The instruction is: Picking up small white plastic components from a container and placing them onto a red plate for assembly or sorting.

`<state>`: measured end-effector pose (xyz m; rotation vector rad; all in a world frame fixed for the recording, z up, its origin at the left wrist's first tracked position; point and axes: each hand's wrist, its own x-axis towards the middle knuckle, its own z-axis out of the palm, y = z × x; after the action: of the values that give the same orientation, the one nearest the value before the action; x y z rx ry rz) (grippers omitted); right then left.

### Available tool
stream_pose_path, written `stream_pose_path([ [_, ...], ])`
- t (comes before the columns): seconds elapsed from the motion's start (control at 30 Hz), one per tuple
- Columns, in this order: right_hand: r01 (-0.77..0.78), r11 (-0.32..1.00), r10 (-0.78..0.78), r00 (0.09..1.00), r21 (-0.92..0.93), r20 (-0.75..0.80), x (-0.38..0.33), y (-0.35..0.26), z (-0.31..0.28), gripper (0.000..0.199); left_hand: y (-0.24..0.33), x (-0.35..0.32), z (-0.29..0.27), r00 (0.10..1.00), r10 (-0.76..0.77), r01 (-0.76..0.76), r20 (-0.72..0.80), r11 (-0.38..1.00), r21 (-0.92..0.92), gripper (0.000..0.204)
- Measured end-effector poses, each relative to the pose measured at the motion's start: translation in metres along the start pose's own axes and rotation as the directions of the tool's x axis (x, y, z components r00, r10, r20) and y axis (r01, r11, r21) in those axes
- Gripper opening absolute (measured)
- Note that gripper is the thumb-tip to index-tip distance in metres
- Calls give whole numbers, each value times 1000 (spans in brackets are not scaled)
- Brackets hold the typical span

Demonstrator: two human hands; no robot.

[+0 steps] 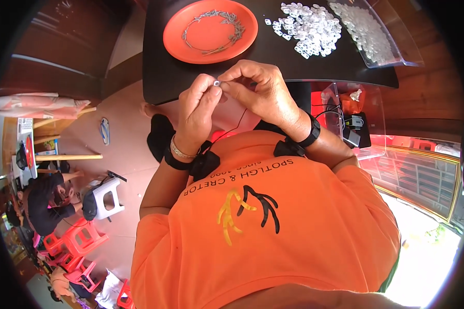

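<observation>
White plastic formed the small piece [217, 83], which was located between the two hands, above the near edge of the black table [273, 61]. The left hand [195, 110] grasped this piece between the tips of its thumb and index finger. The right hand [263, 90] had its thumb and index finger brought together at the right side of the piece; whether they also gripped it, or a finer part, could not be determined. A black wristband was fitted at each wrist, left [177, 160] and right [313, 132].

On the table, beyond the left hand, stood a round orange plate [171, 31]. Thin grey metal pins [237, 30] lay on it in a rough ring, more densely at the right. To the right of the plate, a loose pile of white pieces [314, 31] rested directly on the tabletop. Beside that pile, at the far right, a clear tray [397, 64] contained further translucent pieces [363, 31]. At the left of the view, a co-worker in dark clothing [40, 201] sat near a white stool [108, 200] and red stools [85, 238].
</observation>
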<state>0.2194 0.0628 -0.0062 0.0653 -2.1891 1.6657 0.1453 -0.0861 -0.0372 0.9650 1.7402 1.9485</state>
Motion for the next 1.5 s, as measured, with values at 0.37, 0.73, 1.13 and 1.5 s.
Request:
stream_pose_path([
  [0.37,274,923,-262,962,-270,79,21,16,0,13,-9,15,-23,981,-179,189,80,970,-151,18],
  [0.73,456,403,-315,883,-794,348,35,31,-31,26,1,17,-40,982,-162,145,-98,977,-159,14],
  [1.13,510,529,-222,855,-679,469,76,1,-77,16,-1,15,-32,986,-166,158,-27,969,-189,8],
  [1.5,756,201,-124,650,-623,750,161,48,-49,11,-1,14,-30,978,-204,187,-51,954,-234,10],
])
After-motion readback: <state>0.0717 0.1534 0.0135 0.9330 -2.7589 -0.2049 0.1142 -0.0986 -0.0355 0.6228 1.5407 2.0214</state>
